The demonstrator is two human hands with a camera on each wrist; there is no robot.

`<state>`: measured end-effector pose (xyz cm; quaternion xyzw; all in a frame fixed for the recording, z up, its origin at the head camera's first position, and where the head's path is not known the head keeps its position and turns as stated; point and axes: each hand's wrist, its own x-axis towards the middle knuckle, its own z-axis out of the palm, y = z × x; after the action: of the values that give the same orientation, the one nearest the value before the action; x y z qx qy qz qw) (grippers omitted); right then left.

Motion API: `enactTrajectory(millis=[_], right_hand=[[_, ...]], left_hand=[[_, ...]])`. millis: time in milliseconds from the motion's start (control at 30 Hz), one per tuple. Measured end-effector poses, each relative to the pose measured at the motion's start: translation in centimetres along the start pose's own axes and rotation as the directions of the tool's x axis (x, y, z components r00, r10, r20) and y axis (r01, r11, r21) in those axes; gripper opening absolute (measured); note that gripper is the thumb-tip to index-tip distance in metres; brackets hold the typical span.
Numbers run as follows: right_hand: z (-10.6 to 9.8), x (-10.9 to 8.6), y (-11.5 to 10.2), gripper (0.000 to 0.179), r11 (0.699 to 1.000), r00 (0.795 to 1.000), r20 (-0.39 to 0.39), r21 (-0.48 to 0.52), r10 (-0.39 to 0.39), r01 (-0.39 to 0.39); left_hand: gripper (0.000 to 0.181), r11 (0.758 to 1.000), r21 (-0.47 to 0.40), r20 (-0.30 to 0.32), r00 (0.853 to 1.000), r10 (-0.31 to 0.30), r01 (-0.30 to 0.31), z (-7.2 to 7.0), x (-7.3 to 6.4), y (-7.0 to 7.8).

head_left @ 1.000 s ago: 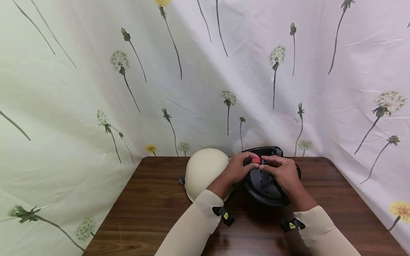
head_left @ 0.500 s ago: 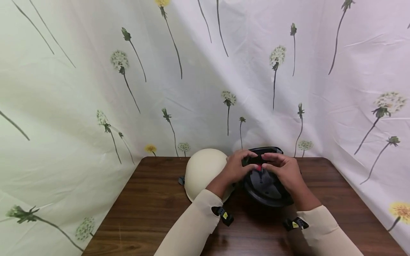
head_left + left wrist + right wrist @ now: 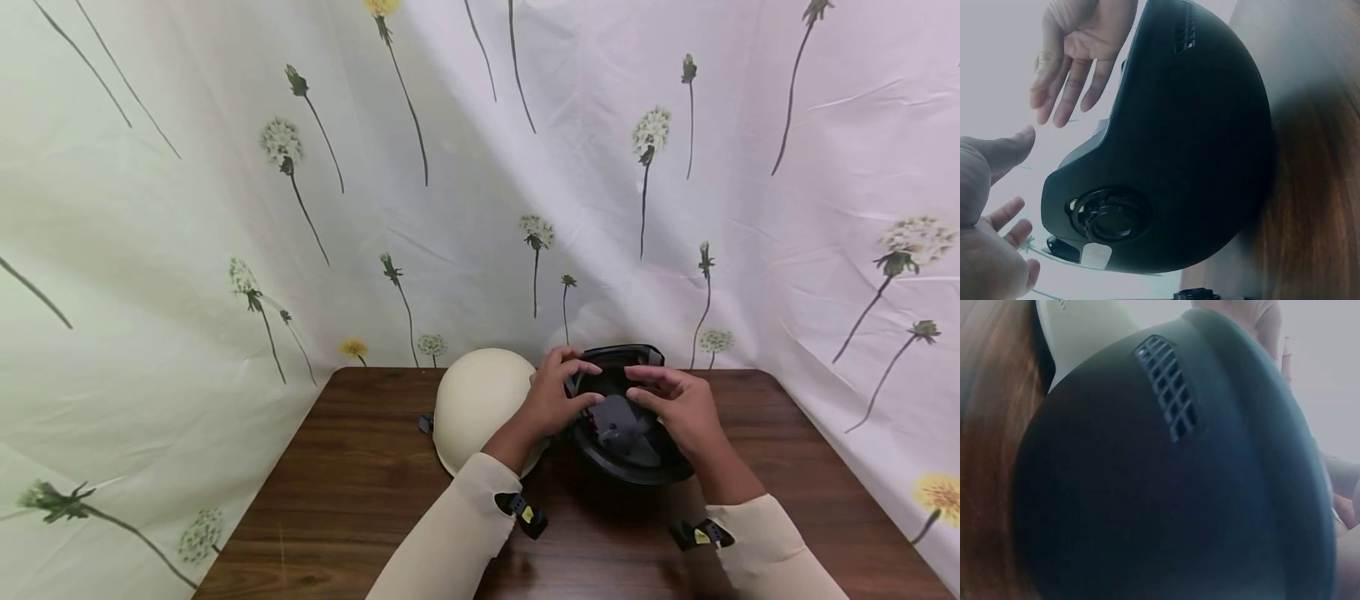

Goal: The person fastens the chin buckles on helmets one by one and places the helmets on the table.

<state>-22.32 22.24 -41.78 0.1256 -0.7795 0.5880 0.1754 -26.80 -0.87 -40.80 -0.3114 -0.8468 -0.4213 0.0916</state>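
A black helmet (image 3: 626, 473) lies upturned on the table, its opening facing up and toward me, with dark lining (image 3: 618, 421) inside. Over its left rim hovers my left hand (image 3: 551, 396), thumb and fingers apart and holding nothing. On the other side, my right hand (image 3: 681, 408) is also above the opening, relaxed and holding nothing. A small red spot shows inside the helmet near the left thumb; the rest of the red buckle and strap cannot be made out. In the left wrist view, the helmet's side has a round visor pivot (image 3: 1113, 219). A grid vent (image 3: 1169, 387) shows in the right wrist view.
Close to the left of the black helmet stands a cream helmet (image 3: 480, 408), dome up, partly behind my left arm. Both are near the back edge of the brown wooden table (image 3: 337, 500). A flowered white curtain (image 3: 465, 208) hangs behind it.
The red buckle pinched between both hands a second ago has been let go and dropped into the helmet. My hands have moved slightly apart, the right one to the right.
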Motion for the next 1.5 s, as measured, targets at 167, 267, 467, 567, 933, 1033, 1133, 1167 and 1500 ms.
enactTrajectory(millis=[167, 267, 467, 567, 933, 1033, 1133, 1167, 1500], right_hand=[[-0.1, -0.4, 0.3, 0.036, 1.0, 1.0, 0.007, -0.019, 0.013, -0.013], [-0.3, -0.6, 0.6, 0.036, 1.0, 1.0, 0.005, -0.03, 0.009, -0.009], [-0.6, -1.0, 1.1, 0.035, 0.999, 1.0, -0.017, -0.043, -0.011, 0.01], [-0.8, -1.4, 1.2, 0.035, 0.997, 0.999, -0.039, -0.072, -0.01, 0.007], [-1.1, -2.8, 1.4, 0.023, 0.988, 0.937, -0.331, -0.138, -0.114, 0.072], [-1.3, -3.4, 1.7, 0.02, 0.985, 0.901, -0.415, -0.164, -0.124, 0.06], [-1.5, -3.9, 1.9, 0.023, 0.981, 0.887, -0.453, -0.192, -0.087, -0.001], [-1.6, -4.0, 2.1, 0.025, 0.98, 0.885, -0.461, -0.195, -0.064, -0.031], [-1.8, -5.5, 3.2, 0.046, 0.955, 0.909, -0.381, -0.167, 0.166, -0.245]], left_hand=[[0.035, 1.0, -0.023, -0.002, 1.0, 0.0, 0.0, 0.1, -0.5, -0.2], [0.035, 0.999, -0.036, 0.003, 1.0, -0.015, 0.015, 0.2, -0.9, -0.3], [0.034, 0.998, -0.044, -0.002, 0.999, -0.036, 0.036, 0.5, -1.5, -0.5], [0.035, 0.998, -0.052, -0.009, 0.999, -0.04, 0.039, 0.6, -1.8, -0.6], [0.048, 0.994, -0.105, -0.034, 0.999, -0.043, 0.039, 1.5, -3.2, -1.3], [0.057, 0.994, -0.1, -0.03, 0.999, -0.045, 0.042, 1.7, -3.8, -1.7], [0.068, 0.992, -0.118, -0.028, 0.999, -0.044, 0.041, 1.8, -4.2, -2.0], [0.07, 0.991, -0.126, -0.031, 0.999, -0.042, 0.038, 1.9, -4.4, -2.1], [0.067, 0.98, -0.192, -0.056, 0.996, -0.068, 0.056, 2.7, -5.5, -2.4]])
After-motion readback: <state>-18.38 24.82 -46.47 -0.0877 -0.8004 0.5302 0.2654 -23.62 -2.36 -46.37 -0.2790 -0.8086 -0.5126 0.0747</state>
